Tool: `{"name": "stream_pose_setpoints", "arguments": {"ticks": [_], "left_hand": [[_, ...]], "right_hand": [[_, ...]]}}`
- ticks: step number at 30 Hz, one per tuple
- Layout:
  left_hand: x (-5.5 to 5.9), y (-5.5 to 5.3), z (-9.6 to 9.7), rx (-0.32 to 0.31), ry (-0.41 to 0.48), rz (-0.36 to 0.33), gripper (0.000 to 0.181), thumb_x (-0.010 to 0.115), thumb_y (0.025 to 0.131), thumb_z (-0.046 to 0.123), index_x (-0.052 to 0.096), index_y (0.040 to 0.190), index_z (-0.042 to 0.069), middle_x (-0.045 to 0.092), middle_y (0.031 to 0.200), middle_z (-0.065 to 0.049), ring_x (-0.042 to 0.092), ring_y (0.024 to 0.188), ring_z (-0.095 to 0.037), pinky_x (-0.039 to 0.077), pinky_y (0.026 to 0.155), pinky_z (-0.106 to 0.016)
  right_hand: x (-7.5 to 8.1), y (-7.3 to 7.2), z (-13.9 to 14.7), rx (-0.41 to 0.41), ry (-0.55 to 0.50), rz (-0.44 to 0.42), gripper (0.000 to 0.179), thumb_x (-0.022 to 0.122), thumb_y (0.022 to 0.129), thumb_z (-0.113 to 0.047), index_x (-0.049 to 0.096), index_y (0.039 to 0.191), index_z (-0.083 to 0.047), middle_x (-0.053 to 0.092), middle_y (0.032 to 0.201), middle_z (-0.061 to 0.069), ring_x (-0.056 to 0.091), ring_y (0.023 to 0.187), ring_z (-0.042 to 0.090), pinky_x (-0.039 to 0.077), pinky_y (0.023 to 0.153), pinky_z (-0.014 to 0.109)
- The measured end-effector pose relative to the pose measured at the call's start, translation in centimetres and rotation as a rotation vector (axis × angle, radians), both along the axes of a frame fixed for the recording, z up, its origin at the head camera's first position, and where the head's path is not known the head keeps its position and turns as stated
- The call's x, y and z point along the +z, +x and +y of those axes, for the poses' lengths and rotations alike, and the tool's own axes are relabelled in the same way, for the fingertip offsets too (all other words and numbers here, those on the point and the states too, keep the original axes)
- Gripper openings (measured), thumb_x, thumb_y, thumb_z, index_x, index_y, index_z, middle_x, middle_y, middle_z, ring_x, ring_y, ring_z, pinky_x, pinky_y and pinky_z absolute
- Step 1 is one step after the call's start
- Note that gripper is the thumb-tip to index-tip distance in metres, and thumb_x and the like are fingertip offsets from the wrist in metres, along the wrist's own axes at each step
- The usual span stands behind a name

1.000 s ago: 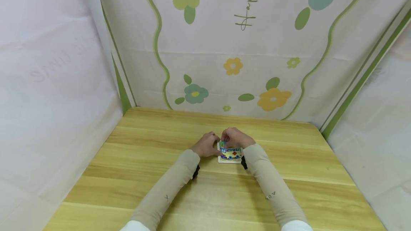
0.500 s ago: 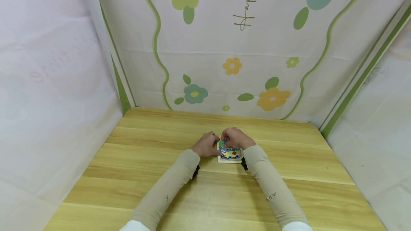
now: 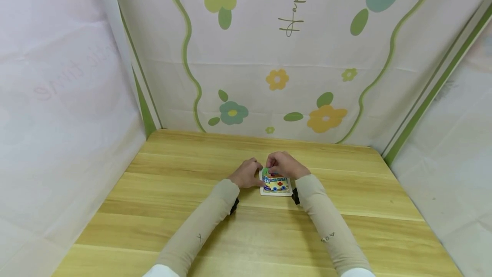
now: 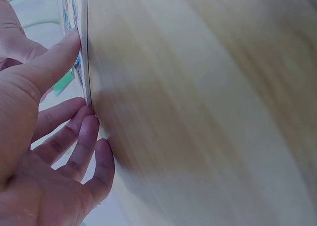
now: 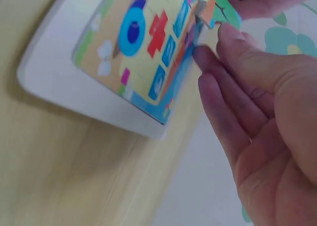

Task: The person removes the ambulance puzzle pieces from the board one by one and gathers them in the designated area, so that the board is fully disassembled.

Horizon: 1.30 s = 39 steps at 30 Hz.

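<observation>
A small jigsaw board (image 3: 276, 194) with a white rim and an ambulance picture lies on the table. My left hand (image 3: 246, 174) grips its left side; in the left wrist view the thumb (image 4: 64, 50) lies over the picture and the other fingertips (image 4: 86, 109) meet the edge. At the board's upper left, my right hand (image 3: 286, 165) has thumb and fingers drawn together by a green puzzle piece (image 5: 228, 10), which tilts up off the board. The right hand covers the board's upper right in the head view. The ambulance part (image 5: 163, 37) lies inside the frame.
The wooden table (image 3: 246, 234) stretches around the board. White fabric with flower prints (image 3: 278, 79) stands behind the table, and more white fabric hangs at the left (image 3: 69, 140) and right (image 3: 453, 148).
My right hand has shifted slightly right, uncovering more of the board's top and right edge. The left hand stays on the board's left side.
</observation>
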<state>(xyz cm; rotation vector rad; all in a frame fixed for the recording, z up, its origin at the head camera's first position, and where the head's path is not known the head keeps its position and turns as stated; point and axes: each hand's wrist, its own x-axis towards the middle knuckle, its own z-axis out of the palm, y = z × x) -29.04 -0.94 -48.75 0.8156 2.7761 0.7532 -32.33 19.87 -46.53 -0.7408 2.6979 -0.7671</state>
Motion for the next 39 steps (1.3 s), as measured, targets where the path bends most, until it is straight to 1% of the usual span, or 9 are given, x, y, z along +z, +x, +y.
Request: {"name": "stream_pose_setpoints", "arguments": {"ticks": [5, 9, 12, 18, 22, 27, 29, 34, 39], "left_hand": [[0.0, 0.0, 0.0, 0.003, 0.0, -0.003, 0.062, 0.088, 0.089, 0.033, 0.067, 0.135, -0.003, 0.063, 0.129, -0.013, 0.059, 0.116, -0.025, 0.05, 0.107, -0.039], [0.0, 0.0, 0.0, 0.008, -0.006, -0.01, 0.063, 0.087, 0.089, 0.033, 0.066, 0.136, -0.003, 0.062, 0.13, -0.013, 0.059, 0.118, -0.026, 0.05, 0.108, -0.039], [-0.1, 0.0, 0.0, 0.015, -0.008, -0.015, 0.064, 0.087, 0.09, 0.034, 0.065, 0.137, -0.002, 0.062, 0.131, -0.012, 0.058, 0.118, -0.025, 0.049, 0.109, -0.039], [-0.1, 0.0, -0.1, 0.026, 0.004, -0.033, 0.064, 0.086, 0.091, 0.033, 0.063, 0.14, -0.003, 0.061, 0.134, -0.012, 0.058, 0.122, -0.027, 0.049, 0.111, -0.04], [-0.1, 0.0, -0.1, 0.028, 0.014, -0.032, 0.064, 0.087, 0.09, 0.032, 0.064, 0.139, -0.003, 0.061, 0.133, -0.012, 0.059, 0.122, -0.027, 0.049, 0.111, -0.041], [-0.3, -0.2, -0.2, 0.022, 0.007, -0.03, 0.064, 0.087, 0.089, 0.033, 0.064, 0.138, -0.003, 0.062, 0.131, -0.011, 0.059, 0.121, -0.026, 0.05, 0.11, -0.041], [-0.4, -0.3, -0.1, 0.022, 0.0, -0.029, 0.065, 0.087, 0.089, 0.034, 0.064, 0.138, -0.002, 0.062, 0.131, -0.011, 0.059, 0.12, -0.026, 0.05, 0.11, -0.04], [-0.4, -0.3, 0.0, 0.02, -0.015, -0.032, 0.066, 0.087, 0.09, 0.035, 0.064, 0.14, -0.001, 0.061, 0.131, -0.01, 0.059, 0.12, -0.025, 0.05, 0.109, -0.039], [-0.1, -0.1, 0.1, 0.011, -0.017, -0.036, 0.065, 0.086, 0.09, 0.034, 0.063, 0.14, -0.001, 0.061, 0.132, -0.01, 0.059, 0.12, -0.024, 0.05, 0.109, -0.038]], "right_hand": [[0.3, -0.2, 1.1, -0.021, -0.049, -0.011, 0.003, 0.072, 0.101, -0.009, 0.072, 0.098, -0.01, 0.072, 0.096, 0.0, 0.066, 0.089, 0.012, 0.058, 0.087, 0.034], [0.7, -0.3, 2.4, -0.054, -0.088, -0.03, 0.005, 0.071, 0.101, -0.011, 0.072, 0.102, -0.006, 0.072, 0.098, 0.003, 0.065, 0.091, 0.014, 0.057, 0.087, 0.035], [0.9, -0.3, 3.9, -0.064, -0.103, -0.019, 0.005, 0.071, 0.102, -0.01, 0.072, 0.104, -0.006, 0.073, 0.1, 0.007, 0.068, 0.093, 0.021, 0.057, 0.086, 0.035], [1.3, -0.2, 7.3, -0.103, -0.103, 0.022, 0.006, 0.067, 0.103, -0.007, 0.073, 0.102, -0.008, 0.073, 0.098, 0.008, 0.072, 0.096, 0.032, 0.057, 0.085, 0.036], [1.3, -0.1, 9.4, -0.134, -0.099, 0.022, 0.008, 0.066, 0.104, -0.006, 0.073, 0.104, -0.005, 0.074, 0.101, 0.011, 0.071, 0.097, 0.032, 0.057, 0.086, 0.038], [0.9, -0.2, 11.3, -0.154, -0.096, 0.02, 0.009, 0.067, 0.102, -0.004, 0.075, 0.103, -0.004, 0.074, 0.1, 0.012, 0.068, 0.091, 0.023, 0.056, 0.082, 0.033], [0.7, -0.2, 11.6, -0.169, -0.089, 0.015, 0.009, 0.068, 0.101, -0.002, 0.076, 0.101, -0.004, 0.074, 0.098, 0.01, 0.065, 0.089, 0.019, 0.054, 0.08, 0.03], [-0.2, 0.0, 12.0, -0.187, -0.086, -0.011, 0.009, 0.068, 0.101, -0.002, 0.077, 0.1, -0.002, 0.075, 0.098, 0.01, 0.063, 0.091, 0.017, 0.052, 0.081, 0.027], [-0.8, 0.1, 12.1, -0.18, -0.08, 0.016, 0.01, 0.068, 0.101, -0.003, 0.077, 0.1, -0.001, 0.075, 0.099, 0.012, 0.064, 0.092, 0.018, 0.052, 0.081, 0.028]]}}
